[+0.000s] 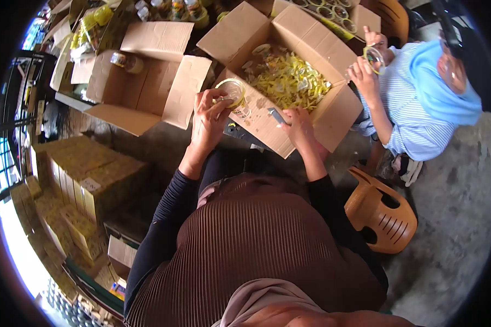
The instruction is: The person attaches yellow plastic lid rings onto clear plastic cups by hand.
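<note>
Container point(240, 108) looks light (likely slippery), best held near its rim point(232, 81), where my left hand point(209, 113) pinches it; my right hand point(301, 129) grips a grey tool point(276, 115).

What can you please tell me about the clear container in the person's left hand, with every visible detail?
The clear container is round and looks like plastic, with a yellowish rim and print on its side. Its rim end faces the camera; I cannot tell whether anything is inside. The left hand holds it near the rim. It appears over the cardboard box's near flap; contact there is unclear.
</note>
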{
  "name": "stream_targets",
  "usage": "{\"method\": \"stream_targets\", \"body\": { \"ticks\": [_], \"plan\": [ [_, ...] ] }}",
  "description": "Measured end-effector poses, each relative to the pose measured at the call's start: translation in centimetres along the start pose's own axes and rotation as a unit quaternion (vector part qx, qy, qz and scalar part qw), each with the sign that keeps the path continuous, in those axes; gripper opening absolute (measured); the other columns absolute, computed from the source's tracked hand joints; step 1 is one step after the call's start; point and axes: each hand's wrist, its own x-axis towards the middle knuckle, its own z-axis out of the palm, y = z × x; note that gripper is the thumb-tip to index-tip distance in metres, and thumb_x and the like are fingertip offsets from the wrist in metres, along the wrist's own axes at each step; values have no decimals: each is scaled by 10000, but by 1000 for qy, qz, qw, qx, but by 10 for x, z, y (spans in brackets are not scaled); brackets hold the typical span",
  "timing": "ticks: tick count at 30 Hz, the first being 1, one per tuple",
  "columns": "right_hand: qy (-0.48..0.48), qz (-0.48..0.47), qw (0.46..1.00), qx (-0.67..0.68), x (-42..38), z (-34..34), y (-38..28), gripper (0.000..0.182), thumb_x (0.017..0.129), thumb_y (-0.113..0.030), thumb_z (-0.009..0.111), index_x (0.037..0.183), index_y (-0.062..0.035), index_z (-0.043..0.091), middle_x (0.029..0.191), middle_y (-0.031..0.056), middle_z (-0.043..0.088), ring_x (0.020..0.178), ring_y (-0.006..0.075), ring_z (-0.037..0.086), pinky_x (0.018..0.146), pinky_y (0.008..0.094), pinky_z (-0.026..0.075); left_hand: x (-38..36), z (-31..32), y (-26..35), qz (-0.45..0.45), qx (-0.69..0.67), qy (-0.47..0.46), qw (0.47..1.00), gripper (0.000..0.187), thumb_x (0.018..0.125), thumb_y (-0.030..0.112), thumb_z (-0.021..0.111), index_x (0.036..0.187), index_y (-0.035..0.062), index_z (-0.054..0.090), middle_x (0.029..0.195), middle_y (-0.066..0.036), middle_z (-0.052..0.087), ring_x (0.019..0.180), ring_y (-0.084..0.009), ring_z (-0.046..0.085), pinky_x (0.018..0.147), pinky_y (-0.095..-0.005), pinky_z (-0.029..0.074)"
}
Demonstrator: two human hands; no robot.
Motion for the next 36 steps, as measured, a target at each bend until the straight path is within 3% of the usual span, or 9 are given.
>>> {"method": "stream_targets", "body": {
  "ticks": [5, 9, 15, 22, 26, 28, 30, 32, 36],
  "plan": [
    [-35, 50, 994, 95, 19, -3, 11, 212, 775, -85, 745, 955, -35, 644, 917, 105, 636, 887, 278, 637, 772, 392, 510, -14, -5, -1, -39, 9, 10, 999, 189, 753, 58, 728, 941, 72, 725, 1040, -56, 616, 978, -256, 547, 855, -371, 472],
    [-54, 83, 988, 119, 23, -9, 13, 159, 810, -86, 717, 937, -28, 641, 918, 120, 635, 866, 287, 641, 750, 393, 508, -14, -1, 3, -61, -11, 13, 998, 174, 776, 51, 719, 950, 54, 713, 1025, -58, 625, 959, -257, 563, 828, -363, 481],
    [14, 36, 993, 110, 17, -10, 7, 110, 843, -49, 673, 928, -13, 612, 881, 135, 620, 776, 296, 636, 697, 392, 506, -8, 5, 17, -69, -69, 36, 995, 113, 813, 52, 704, 916, 12, 679, 943, -96, 633, 893, -273, 594, 770, -348, 487],
    [115, -15, 972, 203, 11, -39, -24, 105, 874, -18, 633, 956, -18, 567, 802, 110, 592, 663, 206, 606, 616, 325, 487, -13, 22, 26, -168, -184, 3, 968, 101, 881, 66, 665, 930, -15, 632, 833, -134, 634, 766, -270, 625, 697, -328, 473],
    [167, -42, 960, 222, 12, -43, -38, 166, 844, 26, 647, 983, -28, 575, 816, 97, 590, 663, 188, 597, 618, 310, 487, -8, 33, 35, -112, -205, -1, 972, 111, 864, 47, 675, 943, -20, 636, 884, -140, 664, 846, -281, 651, 746, -356, 500],
    [192, -76, 952, 228, 12, -50, -52, 212, 828, 40, 647, 1018, -33, 585, 831, 106, 595, 695, 209, 605, 633, 320, 493, -1, 36, 44, -39, -137, 10, 990, 108, 843, 39, 684, 925, -15, 639, 882, -145, 660, 829, -310, 635, 751, -384, 495],
    [229, -132, 945, 193, 13, -53, -57, 287, 760, 62, 673, 1019, -51, 619, 857, 117, 605, 751, 281, 613, 660, 357, 507, 4, 41, 45, -6, -110, 11, 994, 97, 827, 58, 694, 901, 11, 653, 861, -123, 658, 806, -316, 616, 767, -399, 475],
    [289, -199, 924, 151, 16, -59, -65, 276, 729, 59, 692, 976, -54, 642, 854, 109, 603, 766, 290, 612, 667, 363, 510, 11, 44, 51, 21, -66, 20, 997, 105, 835, 101, 698, 906, 30, 666, 851, -106, 661, 815, -300, 621, 816, -404, 459],
    [282, -220, 932, 53, 11, -74, -73, 280, 708, 56, 706, 960, -58, 660, 842, 73, 589, 772, 253, 602, 663, 369, 509, 25, 56, 58, 76, -29, 57, 995, 123, 831, 141, 713, 877, 30, 688, 824, -125, 675, 831, -323, 638, 834, -409, 457]
  ]
}}
